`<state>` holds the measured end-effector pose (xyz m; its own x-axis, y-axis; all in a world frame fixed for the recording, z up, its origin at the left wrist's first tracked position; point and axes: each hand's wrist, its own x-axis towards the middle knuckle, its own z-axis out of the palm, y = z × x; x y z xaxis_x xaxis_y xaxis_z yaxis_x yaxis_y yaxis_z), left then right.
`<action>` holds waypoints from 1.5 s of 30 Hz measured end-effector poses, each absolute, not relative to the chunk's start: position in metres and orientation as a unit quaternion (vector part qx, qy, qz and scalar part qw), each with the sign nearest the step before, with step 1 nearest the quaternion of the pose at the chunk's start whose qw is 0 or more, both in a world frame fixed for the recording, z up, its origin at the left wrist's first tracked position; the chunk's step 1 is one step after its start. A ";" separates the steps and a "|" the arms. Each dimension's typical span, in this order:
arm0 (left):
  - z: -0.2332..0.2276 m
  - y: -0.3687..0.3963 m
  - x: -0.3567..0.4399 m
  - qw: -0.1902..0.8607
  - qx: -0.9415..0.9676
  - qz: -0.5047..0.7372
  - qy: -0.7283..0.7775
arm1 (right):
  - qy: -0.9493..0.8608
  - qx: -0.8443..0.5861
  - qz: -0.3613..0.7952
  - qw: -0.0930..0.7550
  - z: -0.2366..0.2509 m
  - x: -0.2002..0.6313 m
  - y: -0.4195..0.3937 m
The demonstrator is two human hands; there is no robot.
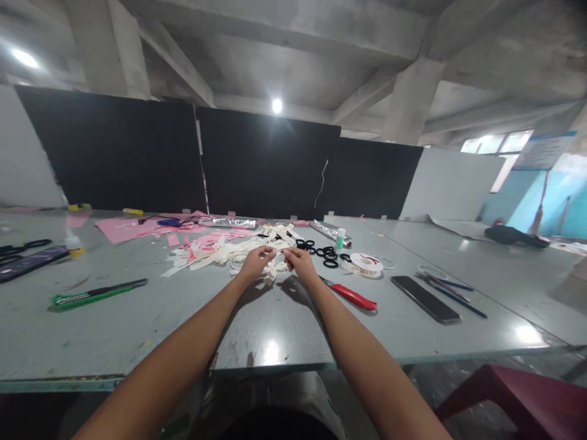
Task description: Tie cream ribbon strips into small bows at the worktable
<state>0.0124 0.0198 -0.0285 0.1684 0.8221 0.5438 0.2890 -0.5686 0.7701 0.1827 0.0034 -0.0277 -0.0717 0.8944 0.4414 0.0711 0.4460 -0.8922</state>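
Cream-white ribbon strips (220,250) heaped on grey table (151,318), pink paper sheet (123,229), black rubber rings (323,252), red-handled scissors (351,295), green-and-black utility knife (96,293), black glossy phone (424,297), white ribbon spool with red print (365,263).

The desk (137,330) has a grey, glossy top with scuffs. A heap of cream ribbon strips (215,250) lies at centre, with pink paper sheets (132,227) behind it. Black rings (323,252) lie right of the heap, beside a ribbon spool (365,264). Red-handled scissors (351,296) and a black phone (425,299) lie nearer the front edge. A green utility knife (96,294) lies on the left.
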 end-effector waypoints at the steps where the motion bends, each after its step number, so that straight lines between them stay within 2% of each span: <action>1: -0.027 0.019 0.013 0.251 0.718 0.523 0.385 | -0.651 -0.392 0.352 0.547 -0.028 0.183 0.003; 4: -0.027 0.019 0.013 0.240 0.698 0.546 0.396 | -0.717 -0.450 0.228 0.481 -0.028 0.181 -0.001; 7: -0.027 0.022 0.007 0.248 0.652 0.585 0.414 | -0.746 -0.509 -0.020 0.429 -0.027 0.173 -0.011; 9: -0.027 0.023 0.003 0.251 0.631 0.601 0.422 | -0.743 -0.531 -0.146 0.380 -0.027 0.165 -0.017; 12: -0.027 0.024 0.000 0.245 0.624 0.608 0.426 | -0.750 -0.547 -0.207 0.308 -0.030 0.156 -0.018; 16: -0.027 0.024 0.001 0.235 0.631 0.605 0.424 | -0.760 -0.552 -0.210 0.271 -0.035 0.156 -0.013; 25: -0.025 0.020 0.003 0.217 0.655 0.574 0.441 | -0.779 -0.525 -0.196 0.282 -0.028 0.155 -0.018; 37: -0.034 0.028 0.007 0.220 0.746 0.486 0.398 | -0.715 -0.511 0.054 0.475 -0.033 0.175 0.004; 42: -0.033 0.021 0.008 0.182 0.769 0.452 0.412 | -0.697 -0.498 0.061 0.512 -0.032 0.170 0.007; 45: -0.028 0.012 0.009 0.091 0.760 0.430 0.479 | -0.671 -0.501 0.035 0.546 -0.030 0.171 0.006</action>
<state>0.0093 0.0116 -0.0283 0.1720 0.8061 0.5663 0.6504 -0.5247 0.5493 0.1710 0.0056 -0.0297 0.0980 0.7102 0.6971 0.6345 0.4951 -0.5935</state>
